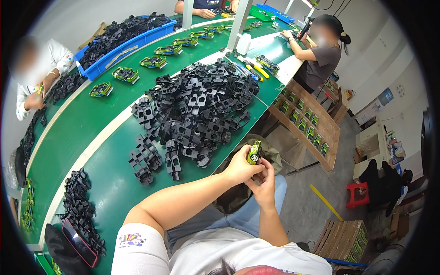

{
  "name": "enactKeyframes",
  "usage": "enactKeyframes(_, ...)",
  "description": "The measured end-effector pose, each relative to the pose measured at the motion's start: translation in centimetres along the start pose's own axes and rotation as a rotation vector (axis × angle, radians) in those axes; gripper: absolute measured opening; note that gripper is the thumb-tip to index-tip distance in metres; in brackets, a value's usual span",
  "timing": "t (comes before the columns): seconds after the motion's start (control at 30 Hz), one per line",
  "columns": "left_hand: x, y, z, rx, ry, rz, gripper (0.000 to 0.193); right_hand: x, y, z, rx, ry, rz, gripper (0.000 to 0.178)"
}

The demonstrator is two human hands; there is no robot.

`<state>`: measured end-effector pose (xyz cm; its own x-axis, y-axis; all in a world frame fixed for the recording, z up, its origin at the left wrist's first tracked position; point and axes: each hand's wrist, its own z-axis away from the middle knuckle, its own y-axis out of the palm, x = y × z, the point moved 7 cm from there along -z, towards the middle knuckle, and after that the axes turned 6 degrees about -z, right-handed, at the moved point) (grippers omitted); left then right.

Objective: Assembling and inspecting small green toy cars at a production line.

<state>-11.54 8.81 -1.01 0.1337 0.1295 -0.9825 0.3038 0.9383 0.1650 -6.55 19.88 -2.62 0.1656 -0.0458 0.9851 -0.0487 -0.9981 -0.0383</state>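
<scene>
Through the head view I noted the toy car [254, 153] above the lap, just off the green bench's [114, 158] edge, one wheel facing up. The left hand [240, 168] grasped it between thumb and fingers; the right hand [266, 185] had its fingers bent in at the car's lower end, though whether they gripped or only steadied it I could not tell. I took the low, close hold as giving a clear look at the wheel. The black parts [197, 105] lay heaped beside the left forearm, presumably for easy reach. Past the pale edging, green pieces [125, 73] stood in a spaced row, probably so each could be lifted singly. The wooden tray [333, 149] had dividers, likely to keep its cars apart. Markings: a cartoon print [132, 239] on the left sleeve and pale lettering on a co-worker's dark shirt [208, 3]; on the car I read none.
</scene>
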Motion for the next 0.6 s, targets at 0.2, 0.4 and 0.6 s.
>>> enactKeyframes(0.2, 0.1, -0.3, 0.2, -0.040, -0.055, -0.031, 0.037, -0.5, 0.3, 0.2, 0.046, 0.053, 0.074, 0.078)
enactKeyframes(0.4, 1.1, -1.1, -0.5, -0.172, -0.095, -0.048, 0.035, 5.3, -2.8, -2.9, -0.118, -0.147, 0.046, 0.079)
enactKeyframes(0.6, 1.3, -1.9, -0.3, -0.143, -0.118, -0.076, 0.041, 21.0, 6.1, 3.0, 1.002, -0.644, -0.045, 0.049)
